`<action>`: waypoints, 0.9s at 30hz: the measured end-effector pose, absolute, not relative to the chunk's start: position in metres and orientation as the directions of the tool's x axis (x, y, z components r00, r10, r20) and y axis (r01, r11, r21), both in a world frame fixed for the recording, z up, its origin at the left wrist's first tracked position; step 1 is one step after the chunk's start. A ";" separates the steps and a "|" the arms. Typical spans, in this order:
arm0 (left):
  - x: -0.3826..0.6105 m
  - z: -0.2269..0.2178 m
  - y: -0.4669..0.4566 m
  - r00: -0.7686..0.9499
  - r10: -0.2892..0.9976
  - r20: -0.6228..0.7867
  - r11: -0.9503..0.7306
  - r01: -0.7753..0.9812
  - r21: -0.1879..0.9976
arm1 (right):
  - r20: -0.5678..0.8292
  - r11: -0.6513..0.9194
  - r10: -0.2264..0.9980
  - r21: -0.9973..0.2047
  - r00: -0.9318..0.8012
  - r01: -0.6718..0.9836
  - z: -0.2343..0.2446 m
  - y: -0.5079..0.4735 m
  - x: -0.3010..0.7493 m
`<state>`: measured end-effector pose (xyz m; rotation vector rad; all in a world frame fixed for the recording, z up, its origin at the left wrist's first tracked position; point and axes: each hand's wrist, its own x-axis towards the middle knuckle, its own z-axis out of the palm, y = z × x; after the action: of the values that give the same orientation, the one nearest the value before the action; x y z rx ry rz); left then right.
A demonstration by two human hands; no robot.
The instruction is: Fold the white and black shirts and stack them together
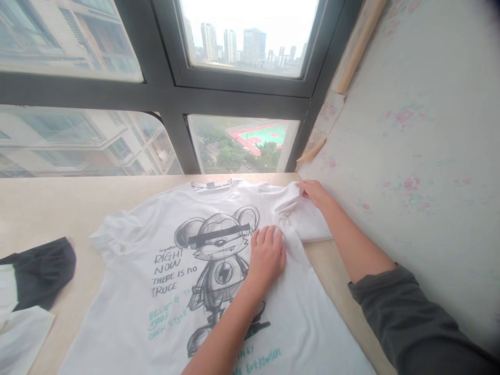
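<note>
A white T-shirt lies spread with its front up and its collar toward the window. A sketched bear and black and green lettering are printed on it. My left hand rests palm down on the chest, over the right edge of the print, with its fingers stretched out on the cloth. At the shoulder on the right, my right hand pinches the fabric by the sleeve. Creases run between my two hands. The other sleeve is bunched on the left.
The shirt lies on a beige ledge below a dark-framed window. A flowered wall with peeling paper borders the right side. Folded black cloth and white cloth lie at the left.
</note>
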<state>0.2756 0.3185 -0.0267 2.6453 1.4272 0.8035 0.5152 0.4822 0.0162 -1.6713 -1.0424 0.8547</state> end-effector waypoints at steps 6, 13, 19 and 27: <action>0.276 -0.028 0.318 0.446 0.788 0.426 -0.581 0.768 0.271 | 0.053 -0.140 0.869 -0.927 0.492 0.348 0.032 0.489 0.515; 0.276 -0.028 0.319 0.448 0.783 0.431 -0.587 0.762 0.274 | 0.043 -0.258 0.846 -0.839 0.532 0.479 0.020 0.469 0.515; 0.276 -0.026 0.319 0.451 0.789 0.418 -0.581 0.767 0.271 | -0.076 -0.272 0.920 -0.830 0.384 0.486 0.010 0.421 0.502; 0.275 -0.025 0.318 0.455 0.787 0.417 -0.583 0.769 0.261 | -0.015 -0.059 0.992 -0.927 0.122 0.370 0.015 0.399 0.488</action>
<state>0.2755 0.3179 -0.0245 2.6503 1.4175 0.7891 0.4882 0.3988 0.0154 -1.5665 -1.3721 0.9424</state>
